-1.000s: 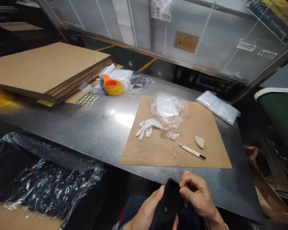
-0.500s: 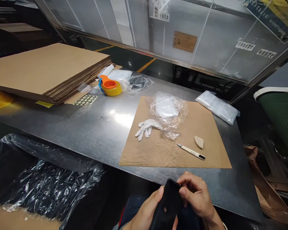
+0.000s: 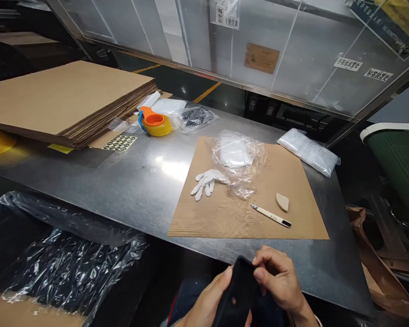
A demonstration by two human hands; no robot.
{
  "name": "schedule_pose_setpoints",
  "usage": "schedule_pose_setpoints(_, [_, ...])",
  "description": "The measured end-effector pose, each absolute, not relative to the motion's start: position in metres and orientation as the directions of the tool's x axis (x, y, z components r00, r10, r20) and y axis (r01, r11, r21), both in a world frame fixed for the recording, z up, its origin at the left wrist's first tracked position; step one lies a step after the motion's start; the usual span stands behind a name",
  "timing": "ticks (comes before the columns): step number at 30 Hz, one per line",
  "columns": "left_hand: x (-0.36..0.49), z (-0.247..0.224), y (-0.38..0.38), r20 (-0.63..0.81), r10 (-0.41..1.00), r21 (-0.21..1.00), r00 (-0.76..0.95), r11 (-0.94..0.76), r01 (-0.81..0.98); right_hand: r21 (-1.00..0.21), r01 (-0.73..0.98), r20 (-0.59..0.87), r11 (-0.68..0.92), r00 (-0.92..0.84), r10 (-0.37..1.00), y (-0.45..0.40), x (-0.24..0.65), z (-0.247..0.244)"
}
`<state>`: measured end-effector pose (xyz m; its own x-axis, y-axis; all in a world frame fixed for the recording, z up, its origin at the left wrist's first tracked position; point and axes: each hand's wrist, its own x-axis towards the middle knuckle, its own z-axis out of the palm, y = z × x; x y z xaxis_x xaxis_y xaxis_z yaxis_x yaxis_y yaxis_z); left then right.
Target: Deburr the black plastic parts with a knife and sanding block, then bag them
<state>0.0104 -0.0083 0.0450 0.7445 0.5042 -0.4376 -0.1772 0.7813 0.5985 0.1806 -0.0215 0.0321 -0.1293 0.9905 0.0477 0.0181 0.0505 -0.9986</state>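
Note:
A black phone case [image 3: 236, 290], open side facing up with a small hole in it, is held below the table's front edge. My left hand [image 3: 207, 297] wraps round it from the left, thumb along its side. At its upper right corner, the thumb and bent fingers of my right hand [image 3: 279, 277] pinch the rim. Beyond the hands, a craft knife [image 3: 271, 215] and a small beige wedge-shaped piece [image 3: 282, 202] lie on a flat cardboard sheet [image 3: 207, 222]. A white glove [image 3: 207, 183] rests to their left, touching a clear plastic bag [image 3: 240, 156].
Stacked cardboard sheets [image 3: 68, 97] cover the table's far left. Nearby are an orange and yellow tape roll [image 3: 157, 125], a sticker sheet [image 3: 119, 143] and a bagged dark item [image 3: 197, 117]. A plastic-lined box [image 3: 64, 259] stands lower left; a wrapped packet [image 3: 308, 152] lies right.
Almost nothing differs. Both hands keep their grip on the phone case, and the view has shifted very slightly.

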Motion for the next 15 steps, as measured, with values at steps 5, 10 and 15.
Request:
schedule_pose_setpoints(5, [0.0105,0.0435,-0.0086,-0.464,0.483,0.584,0.743,0.797,-0.153,-0.998,0.037,0.047,0.051,-0.118,0.992,-0.0208,0.1803,0.0313])
schedule_pose_setpoints(10, [0.0118,0.0393,-0.0101,-0.467,0.499,0.576,0.729,0.798,-0.177,-0.999,0.022,0.029,0.031,-0.100,0.995,-0.0212,0.1797,0.0294])
schedule_pose_setpoints(15, [0.0123,0.0403,-0.0081,-0.481,0.497,0.576,0.722,0.800,-0.168,-0.998,-0.038,-0.037,-0.042,-0.117,0.992,-0.0206,0.1801,0.0278])
